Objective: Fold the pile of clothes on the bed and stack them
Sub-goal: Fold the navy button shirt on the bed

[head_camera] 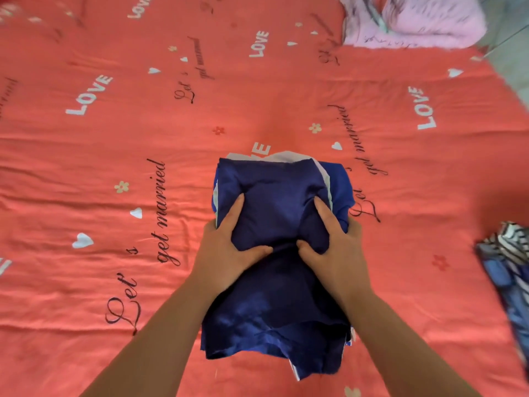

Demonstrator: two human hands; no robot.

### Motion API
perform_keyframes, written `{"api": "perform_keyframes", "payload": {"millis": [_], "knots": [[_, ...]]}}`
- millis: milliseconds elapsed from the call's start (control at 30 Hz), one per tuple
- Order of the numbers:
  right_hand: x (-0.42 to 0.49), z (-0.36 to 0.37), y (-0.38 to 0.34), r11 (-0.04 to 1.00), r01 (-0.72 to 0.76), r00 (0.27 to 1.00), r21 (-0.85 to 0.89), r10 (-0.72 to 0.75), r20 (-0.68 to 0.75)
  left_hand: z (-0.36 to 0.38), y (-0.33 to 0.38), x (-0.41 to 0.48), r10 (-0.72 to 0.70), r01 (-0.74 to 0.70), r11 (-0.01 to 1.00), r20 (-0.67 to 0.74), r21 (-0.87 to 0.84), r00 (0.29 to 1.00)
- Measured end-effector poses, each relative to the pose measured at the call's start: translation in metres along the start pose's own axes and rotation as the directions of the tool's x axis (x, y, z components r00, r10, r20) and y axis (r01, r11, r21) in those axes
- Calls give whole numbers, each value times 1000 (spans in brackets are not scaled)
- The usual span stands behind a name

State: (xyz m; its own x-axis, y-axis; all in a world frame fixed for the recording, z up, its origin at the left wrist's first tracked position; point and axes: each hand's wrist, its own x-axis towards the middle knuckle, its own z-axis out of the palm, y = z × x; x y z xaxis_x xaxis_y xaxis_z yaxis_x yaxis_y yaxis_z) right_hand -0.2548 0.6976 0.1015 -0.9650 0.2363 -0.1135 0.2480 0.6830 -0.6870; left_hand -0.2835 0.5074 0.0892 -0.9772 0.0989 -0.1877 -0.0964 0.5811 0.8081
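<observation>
A dark navy garment with white and brighter blue edges lies partly folded in the middle of the bed. My left hand grips its left side, thumb on top and fingers tucked under the fold. My right hand grips the right side the same way, thumb pressed into the cloth. Both hands hold the far half of the garment bunched up above the near half. A striped blue, black and white garment lies at the right edge.
The bed is covered by a coral sheet printed with "LOVE" and script lettering. A pink fuzzy blanket sits at the far right corner. The bed's right edge and grey floor show at the upper right.
</observation>
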Motion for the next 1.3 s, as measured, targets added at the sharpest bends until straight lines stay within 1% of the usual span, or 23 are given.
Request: {"api": "perform_keyframes", "payload": {"millis": [167, 333, 400, 500, 600, 667, 733, 800, 833, 900, 967, 1033, 1067, 1100, 1167, 1300], "knots": [[-35, -86, -9, 999, 2, 999, -47, -5, -54, 5, 81, -38, 70, -70, 997, 2, -11, 998], [-52, -187, 8, 999, -24, 992, -43, 18, -128, 39, 180, -62, 180, -180, 983, 17, -33, 983], [-54, -228, 24, 998, -34, 988, -43, 28, -150, 63, 213, -65, 225, -224, 974, 27, -38, 974], [-47, -293, 58, 999, -31, 984, -35, 24, -177, 109, 269, -63, 230, -229, 973, 32, -30, 973], [-23, -363, 91, 998, 22, 976, -54, -33, -215, 157, 334, -55, 269, -270, 963, -32, -12, 963], [-8, -408, 113, 997, 55, 970, -48, -64, -234, 189, 375, -49, 268, -269, 963, -57, 1, 962], [5, -450, 133, 993, 105, 960, -47, -114, -255, 221, 407, -43, 272, -275, 961, -91, -19, 958], [15, -486, 158, 989, 138, 948, -50, -146, -281, 253, 433, -38, 299, -310, 948, -129, -68, 945], [18, -499, 174, 990, 131, 951, -47, -139, -278, 271, 439, -38, 300, -311, 947, -130, -81, 945], [15, -507, 216, 997, 70, 973, -36, -77, -218, 310, 439, -44, 256, -262, 962, -79, -81, 963], [4, -494, 268, 998, -26, 995, -60, 20, -96, 355, 415, -59, 171, -168, 983, 41, -68, 984], [-14, -472, 315, 982, -122, 991, -142, 128, 36, 398, 384, -81, 80, -74, 996, 173, -41, 982], [-22, -463, 331, 975, -154, 984, -163, 166, 63, 413, 372, -89, 44, -41, 999, 207, -19, 977], [-26, -457, 342, 974, -168, 982, -151, 180, 63, 426, 361, -92, 21, -20, 1000, 212, -5, 977], [-25, -454, 353, 987, -139, 990, -81, 141, 18, 436, 355, -89, 20, -25, 999, 190, 24, 982], [-28, -463, 356, 993, -112, 993, -28, 112, -22, 430, 367, -91, 30, -42, 997, 191, 60, 981]]}}
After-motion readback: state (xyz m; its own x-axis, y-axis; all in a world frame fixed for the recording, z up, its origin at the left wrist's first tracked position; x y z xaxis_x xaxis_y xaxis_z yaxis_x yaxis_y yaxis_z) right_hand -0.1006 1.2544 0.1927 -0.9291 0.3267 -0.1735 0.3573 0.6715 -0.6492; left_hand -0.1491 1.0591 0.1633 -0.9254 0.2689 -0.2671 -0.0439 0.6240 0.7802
